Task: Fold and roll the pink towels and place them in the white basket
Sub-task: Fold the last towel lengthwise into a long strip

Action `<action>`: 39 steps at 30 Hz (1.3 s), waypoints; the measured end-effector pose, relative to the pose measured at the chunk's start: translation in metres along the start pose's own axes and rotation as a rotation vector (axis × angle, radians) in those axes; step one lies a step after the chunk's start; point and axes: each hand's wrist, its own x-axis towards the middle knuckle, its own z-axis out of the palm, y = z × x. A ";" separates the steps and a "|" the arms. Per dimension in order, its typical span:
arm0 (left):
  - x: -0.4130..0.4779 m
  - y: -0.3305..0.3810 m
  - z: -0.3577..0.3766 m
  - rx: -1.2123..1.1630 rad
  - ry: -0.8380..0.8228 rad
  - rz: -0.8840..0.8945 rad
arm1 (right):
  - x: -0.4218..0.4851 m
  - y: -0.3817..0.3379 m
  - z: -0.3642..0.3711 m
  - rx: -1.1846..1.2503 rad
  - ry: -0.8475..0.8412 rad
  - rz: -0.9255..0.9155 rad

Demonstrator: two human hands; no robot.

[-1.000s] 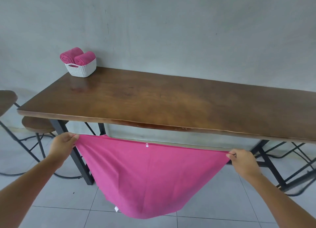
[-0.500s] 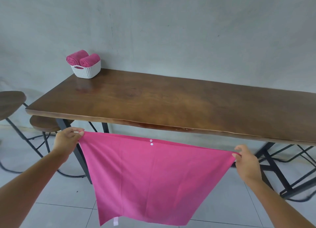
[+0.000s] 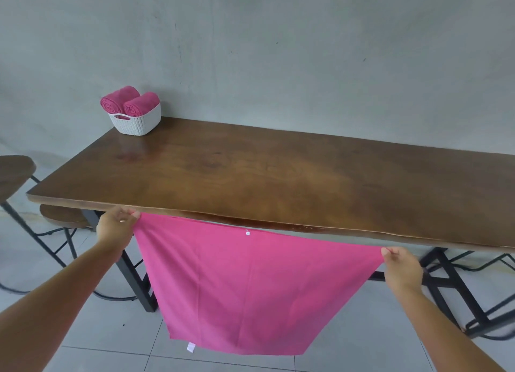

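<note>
A pink towel [image 3: 245,285] hangs spread flat in the air just in front of the wooden table's [image 3: 264,176] near edge. My left hand [image 3: 115,226] pinches its upper left corner and my right hand [image 3: 401,268] pinches its upper right corner. A white snap and a small white tag show on the cloth. At the table's far left corner stands the white basket [image 3: 136,122], holding two rolled pink towels [image 3: 128,102] side by side.
A grey wall runs behind the table. Two wooden stools [image 3: 14,173] with black metal legs stand at the left, one tucked under the table. Black table legs and another stool frame [image 3: 451,288] are at the right. The floor is pale tile.
The towel has gone from sagging to hanging flat and straight, and both hands have lifted it slightly toward the table edge. The view has shifted closer to the table.
</note>
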 end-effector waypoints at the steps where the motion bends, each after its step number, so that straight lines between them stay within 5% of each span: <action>1: 0.006 0.004 0.007 0.006 0.005 -0.002 | 0.005 -0.005 0.005 0.022 0.016 0.014; 11: 0.076 0.043 0.070 0.065 0.072 -0.039 | 0.075 -0.056 0.051 0.084 0.138 0.096; 24: 0.152 0.026 0.141 0.566 0.108 -0.007 | 0.159 -0.072 0.123 -0.380 0.129 0.076; 39: 0.212 0.053 0.206 0.507 0.147 0.049 | 0.229 -0.084 0.167 -0.464 0.230 0.029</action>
